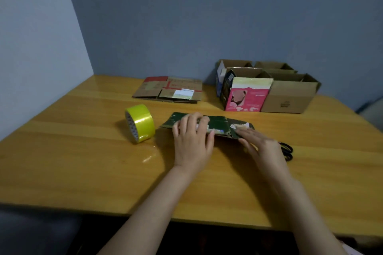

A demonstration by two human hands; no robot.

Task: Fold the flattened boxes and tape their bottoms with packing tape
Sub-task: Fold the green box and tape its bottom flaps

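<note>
A flattened dark green box (pixel 217 123) lies in the middle of the wooden table (pixel 83 161). My left hand (pixel 191 136) rests on its left half, fingers bent over the cardboard with the thumb at the near edge. My right hand (pixel 257 141) lies with straight fingers on its right flap. A roll of yellow packing tape (pixel 140 123) stands on its edge just left of the box. A stack of flattened brown boxes (pixel 170 90) lies further back.
Several folded, open boxes stand at the back right, among them a pink one (pixel 244 97) and a plain brown one (pixel 290 95). Black scissors (pixel 287 151) lie partly hidden behind my right hand. Blue walls close the left and back.
</note>
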